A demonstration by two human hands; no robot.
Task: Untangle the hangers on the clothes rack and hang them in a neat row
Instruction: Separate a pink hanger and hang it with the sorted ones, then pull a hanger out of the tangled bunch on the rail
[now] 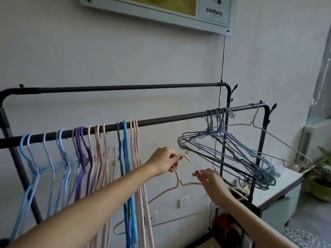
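Note:
A black clothes rack has a front rail (pixel 161 120) and a higher back rail (pixel 125 87). A row of light blue, purple, pink and blue hangers (pixel 86 154) hangs along the front rail's left half. A tangled bunch of blue-grey hangers (pixel 231 158) hangs tilted near the right end, with one pale pink hanger (pixel 279 140) beside it. My left hand (pixel 165 161) grips the hook neck of a loose pink hanger (pixel 179 185) below the rail. My right hand (pixel 210 177) rests on that hanger's right shoulder, fingers fairly straight.
A framed poster (pixel 161 8) hangs on the wall above, a black cable (pixel 223 59) dropping from it behind the rack. A white table (pixel 279 183) stands at the right, with a potted plant (pixel 322 178) beyond. Wall sockets (pixel 184 203) sit low behind the rack.

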